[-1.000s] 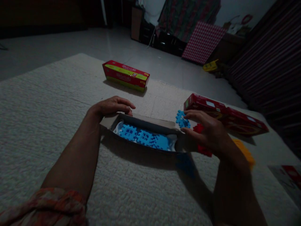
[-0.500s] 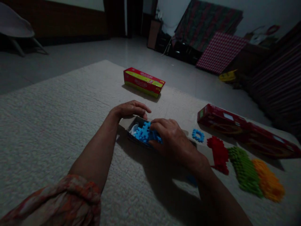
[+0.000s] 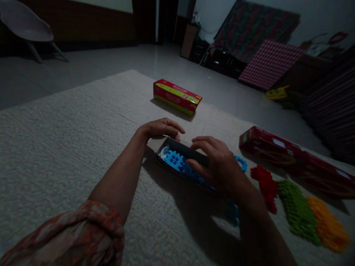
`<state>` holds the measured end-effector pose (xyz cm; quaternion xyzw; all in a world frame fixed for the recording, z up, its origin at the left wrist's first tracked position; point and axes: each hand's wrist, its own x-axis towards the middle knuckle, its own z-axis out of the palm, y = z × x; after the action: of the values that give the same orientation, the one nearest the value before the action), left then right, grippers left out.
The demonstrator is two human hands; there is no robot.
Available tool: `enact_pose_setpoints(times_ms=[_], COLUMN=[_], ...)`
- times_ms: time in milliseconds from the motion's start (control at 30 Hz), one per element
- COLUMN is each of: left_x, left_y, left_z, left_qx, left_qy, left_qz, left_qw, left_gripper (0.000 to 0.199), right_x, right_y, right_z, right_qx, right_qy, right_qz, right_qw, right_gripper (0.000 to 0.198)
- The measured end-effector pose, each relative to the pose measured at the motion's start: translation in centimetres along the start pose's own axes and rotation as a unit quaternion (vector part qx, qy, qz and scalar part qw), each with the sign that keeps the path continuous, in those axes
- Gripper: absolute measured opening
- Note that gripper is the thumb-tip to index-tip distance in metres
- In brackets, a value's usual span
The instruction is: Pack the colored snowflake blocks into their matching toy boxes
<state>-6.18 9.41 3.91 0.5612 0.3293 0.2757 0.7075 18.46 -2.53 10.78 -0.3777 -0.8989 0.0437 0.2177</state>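
Under dim light, a pale quilted mat (image 3: 69, 147) is spread beneath and around an open box (image 3: 184, 148). A chair (image 3: 26, 23) is seen well beyond the open box, far to its left. Two dark red boxes (image 3: 269, 150) are laid in a row to the right of the open box, and a red-and-yellow box (image 3: 176, 98) is set beyond it, well apart. The hands are held apart: the left hand (image 3: 163, 128) is poised at the open box's far left corner, its fingers loosely extended, while the right hand (image 3: 217, 157) is held over the right part of the open box, thumb and fingers parted. Whether the blue blocks (image 3: 173, 159) inside are touched by it cannot be told. Green blocks (image 3: 298, 210), orange blocks (image 3: 328, 225) and red blocks (image 3: 264, 186) are bunched to the right of the open box, the red ones nearest. A blue ring (image 3: 242, 163), partly hidden by the right hand, is seen just beside the open box's right end.
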Motion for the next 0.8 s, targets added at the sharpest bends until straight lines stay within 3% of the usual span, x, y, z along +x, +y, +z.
enact_pose_setpoints(times_ms=[167, 300, 433, 600, 800], left_x=[-0.2, -0.2, -0.4, -0.6, -0.5], left_y=[0.3, 0.6, 0.9, 1.2, 1.1], left_z=[0.3, 0.6, 0.8, 0.9, 0.8], left_qx=[0.009, 0.026, 0.052, 0.084, 0.104], left_qy=[0.019, 0.03, 0.047, 0.058, 0.052], left_qz=[-0.009, -0.016, -0.021, -0.032, -0.036], left_qw=[1.0, 0.999, 0.997, 0.994, 0.993], left_gripper=[0.019, 0.017, 0.019, 0.021, 0.022], right_x=[-3.2, -6.8, -9.3, -9.5, -9.1], right_y=[6.9, 12.7, 15.2, 15.8, 16.3], right_z=[-3.7, -4.7, -4.4, -2.9, -1.1], right_qx=[-0.077, -0.137, -0.124, -0.103, -0.125], right_qy=[0.034, -0.053, -0.143, -0.187, -0.192], right_qz=[0.094, 0.281, 0.404, 0.409, 0.388], right_qw=[0.992, 0.949, 0.895, 0.887, 0.893], right_gripper=[0.019, 0.024, 0.038, 0.057, 0.04])
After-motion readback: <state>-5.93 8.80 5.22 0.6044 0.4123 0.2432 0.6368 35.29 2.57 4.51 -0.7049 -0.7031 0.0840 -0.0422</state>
